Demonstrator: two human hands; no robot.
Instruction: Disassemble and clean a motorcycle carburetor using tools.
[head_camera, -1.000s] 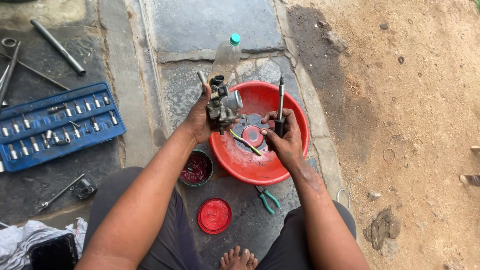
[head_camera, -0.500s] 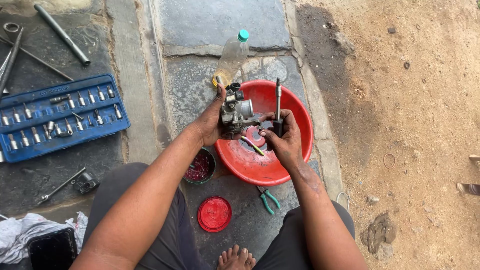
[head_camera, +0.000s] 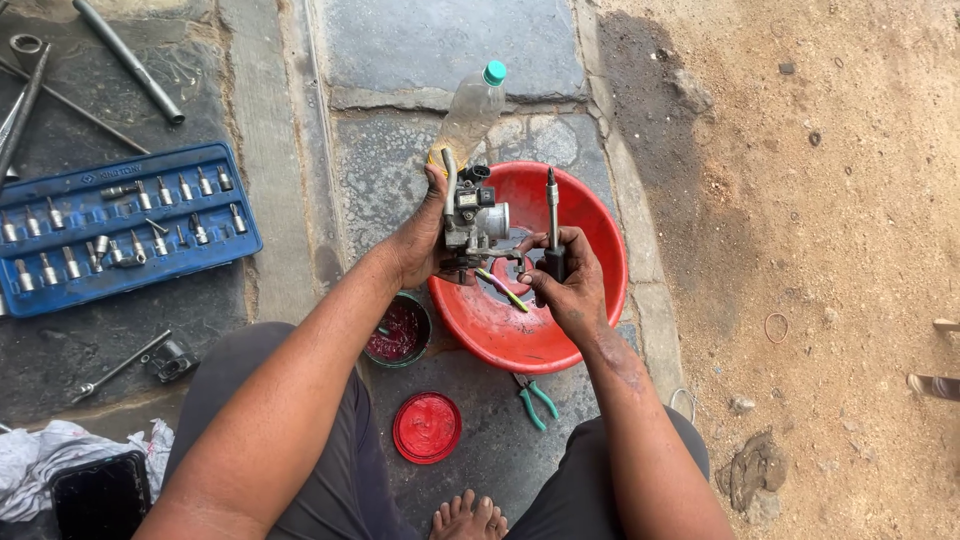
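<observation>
— What does the left hand (head_camera: 425, 235) have?

— A grey metal engine part (head_camera: 474, 218), something like a carburettor, with a dark cap on top and a short tube at its upper left. The fingers are clenched around its left side and hold it up over the near-left rim of the red basin (head_camera: 600, 240).

— And the right hand (head_camera: 565, 285)?

— It grasps a screwdriver (head_camera: 551, 225) by its dark handle, fingers wrapped tight, the metal shaft standing upright above the fist. It sits just beside the engine part, to its right, also above the basin.

— Do the screwdriver and the part touch?

— I cannot tell; the shaft points up, away from the part, and the thumb lies close to the part's lower edge.

— Anything inside the basin?

— A thin yellow-green stick (head_camera: 503, 290) lies slanted under the hands; the rest is hidden by them.

— What lies around?

— A clear plastic bottle (head_camera: 468, 115) with a teal cap (head_camera: 494, 72) lies tilted behind the basin, near the left hand. A small dark pot of red grease (head_camera: 398, 330) stands just left of the basin, and its red lid (head_camera: 427, 427) lies on the stone floor nearer the person. Green-handled pliers (head_camera: 535, 398) lie just below the basin. Well apart to the left is an open blue socket case (head_camera: 120, 225), with a ratchet (head_camera: 150, 358) below it and long metal bars (head_camera: 130, 62) above.
</observation>
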